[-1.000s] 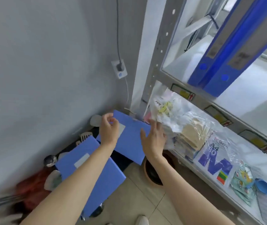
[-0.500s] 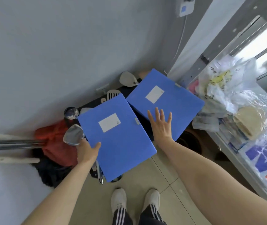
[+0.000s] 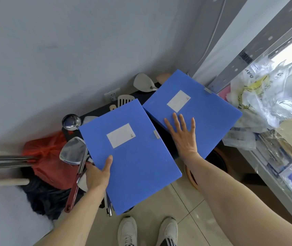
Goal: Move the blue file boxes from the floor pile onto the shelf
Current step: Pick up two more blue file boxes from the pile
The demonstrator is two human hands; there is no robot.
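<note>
Two blue file boxes with white labels lie flat on the floor pile in the corner. My left hand (image 3: pixel 98 173) grips the left edge of the near blue file box (image 3: pixel 136 162), thumb on top. My right hand (image 3: pixel 184 134) hovers flat with fingers spread over the near edge of the far blue file box (image 3: pixel 202 110); I cannot tell whether it touches. The metal shelf (image 3: pixel 258 162) runs along the right side.
Ladles and spatulas (image 3: pixel 73 151), a red bag (image 3: pixel 44 157) and dark bags sit under and left of the boxes. Plastic bags (image 3: pixel 258 96) and paper packs crowd the low shelf. A wall outlet (image 3: pixel 112 94) is behind. My shoes (image 3: pixel 148 231) stand on the tiled floor.
The view tilted down from the shelf to the floor pile. My left hand moved from the far box to the near box's left edge and gripped it; my right hand settled over the far box.
</note>
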